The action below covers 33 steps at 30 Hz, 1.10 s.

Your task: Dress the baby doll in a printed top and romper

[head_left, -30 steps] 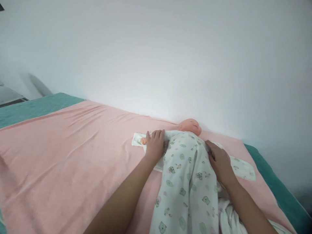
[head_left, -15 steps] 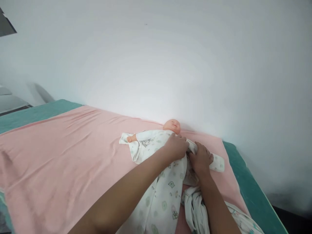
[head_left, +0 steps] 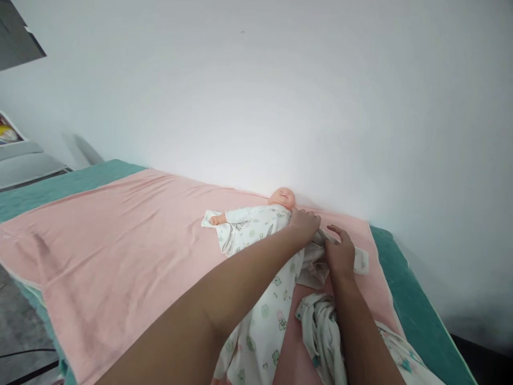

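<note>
On the doll [head_left: 282,198], the gown [head_left: 256,227] is clasped by the left hand [head_left: 306,225]; right hand [head_left: 340,254], grip cannot be told

l hand [head_left: 305,225] hides pt of printed outfit [head_left: 270,313]; bundled cloth [head_left: 321,327] cut off at btm edge.

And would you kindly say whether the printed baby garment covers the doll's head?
No, the doll's head shows uncovered beyond the printed baby garment.
</note>
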Each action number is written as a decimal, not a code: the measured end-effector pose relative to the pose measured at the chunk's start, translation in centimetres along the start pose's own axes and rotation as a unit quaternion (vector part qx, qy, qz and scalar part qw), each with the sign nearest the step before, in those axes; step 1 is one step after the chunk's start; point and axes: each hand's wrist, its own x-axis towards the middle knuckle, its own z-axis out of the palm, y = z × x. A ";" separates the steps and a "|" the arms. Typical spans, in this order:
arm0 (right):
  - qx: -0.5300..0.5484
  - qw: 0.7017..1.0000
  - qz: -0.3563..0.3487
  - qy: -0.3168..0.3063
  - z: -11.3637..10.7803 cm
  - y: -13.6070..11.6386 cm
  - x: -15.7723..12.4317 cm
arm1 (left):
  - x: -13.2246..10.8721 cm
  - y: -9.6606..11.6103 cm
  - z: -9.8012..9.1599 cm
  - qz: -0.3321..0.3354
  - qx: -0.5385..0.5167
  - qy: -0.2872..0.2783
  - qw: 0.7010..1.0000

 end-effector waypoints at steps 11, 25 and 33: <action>0.238 0.958 0.054 0.150 -0.2 2.4 0.3 | -1.0 -3.1 -4.2 0.001 0.023 0.007 1.000; 0.428 0.884 0.186 0.034 -1.0 3.0 1.8 | -1.8 -3.5 -2.9 0.001 -0.001 0.008 1.000; 0.460 0.859 0.225 0.005 -1.1 4.4 3.1 | -1.8 -2.5 -0.9 -0.004 -0.022 0.017 1.000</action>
